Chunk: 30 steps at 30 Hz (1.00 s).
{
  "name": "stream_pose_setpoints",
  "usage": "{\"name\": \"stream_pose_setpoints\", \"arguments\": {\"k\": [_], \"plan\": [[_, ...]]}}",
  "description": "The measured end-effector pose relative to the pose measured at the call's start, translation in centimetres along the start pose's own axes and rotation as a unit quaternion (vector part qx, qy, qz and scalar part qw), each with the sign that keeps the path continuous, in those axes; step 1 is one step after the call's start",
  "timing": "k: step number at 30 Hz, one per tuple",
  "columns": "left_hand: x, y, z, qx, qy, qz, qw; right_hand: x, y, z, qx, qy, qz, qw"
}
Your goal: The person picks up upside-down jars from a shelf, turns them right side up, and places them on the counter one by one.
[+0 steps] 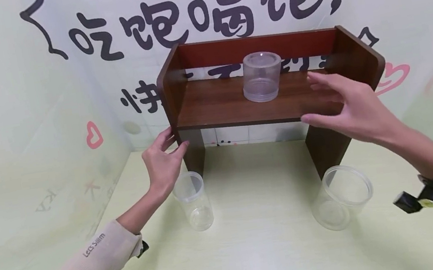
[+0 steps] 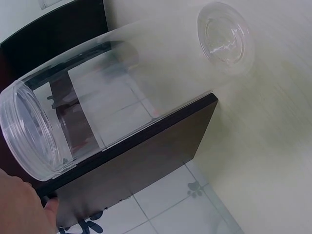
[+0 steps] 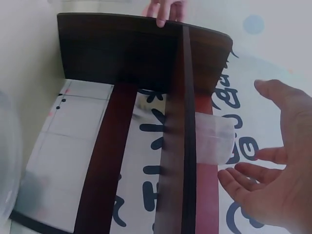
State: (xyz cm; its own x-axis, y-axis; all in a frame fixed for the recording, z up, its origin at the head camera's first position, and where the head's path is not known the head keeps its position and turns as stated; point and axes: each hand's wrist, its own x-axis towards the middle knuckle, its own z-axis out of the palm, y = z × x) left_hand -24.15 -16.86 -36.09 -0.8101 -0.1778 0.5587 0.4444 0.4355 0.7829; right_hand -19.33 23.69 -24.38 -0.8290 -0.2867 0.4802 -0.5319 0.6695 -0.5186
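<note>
A dark brown wooden desktop shelf (image 1: pixel 237 104) stands on the table. My left hand (image 1: pixel 163 164) grips the front edge of its left side panel (image 2: pixel 131 165), with thumb and fingers on either side. On the shelf board sits a short clear plastic jar (image 1: pixel 262 82). My right hand (image 1: pixel 349 108) hovers over the board's right part, to the right of that jar, fingers spread and apart from it. In the right wrist view, the palm and curved fingers (image 3: pixel 234 185) of that hand face the jar, holding nothing.
A tall clear jar (image 1: pixel 200 209) stands below my left hand, in front of the left panel. A wider clear jar (image 1: pixel 335 213) is on the table (image 1: pixel 250 246) at the front right. Behind the shelf hangs a pale wall covering (image 1: pixel 49 108) with large black lettering.
</note>
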Motion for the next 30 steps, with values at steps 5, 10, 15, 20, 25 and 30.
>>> {"name": "stream_pose_setpoints", "arguments": {"k": [5, 10, 15, 20, 25, 30], "plan": [[-0.1, 0.0, 0.0, 0.001, 0.001, 0.006, 1.0, 2.3, -0.2, 0.7, 0.014, -0.013, 0.06, 0.998], [-0.2, 0.0, -0.1, 0.005, 0.002, 0.009, 0.9999, 4.3, -0.1, 1.7, 0.024, -0.006, 0.079, 0.997], [-0.1, -0.1, 0.0, 0.009, 0.003, 0.008, 0.9999, 5.9, -0.1, 2.6, 0.027, 0.018, 0.099, 0.995], [-0.1, 0.1, 0.0, 0.006, 0.005, 0.009, 0.9999, 7.5, 0.1, 3.5, 0.036, 0.03, 0.108, 0.993], [-0.1, 0.1, 0.1, -0.003, 0.009, 0.021, 0.9997, 9.0, 0.2, 4.3, 0.044, 0.035, 0.114, 0.992], [0.0, -0.1, 0.2, -0.01, 0.012, 0.032, 0.9994, 10.0, 0.2, 5.0, 0.045, 0.041, 0.122, 0.991]]}}
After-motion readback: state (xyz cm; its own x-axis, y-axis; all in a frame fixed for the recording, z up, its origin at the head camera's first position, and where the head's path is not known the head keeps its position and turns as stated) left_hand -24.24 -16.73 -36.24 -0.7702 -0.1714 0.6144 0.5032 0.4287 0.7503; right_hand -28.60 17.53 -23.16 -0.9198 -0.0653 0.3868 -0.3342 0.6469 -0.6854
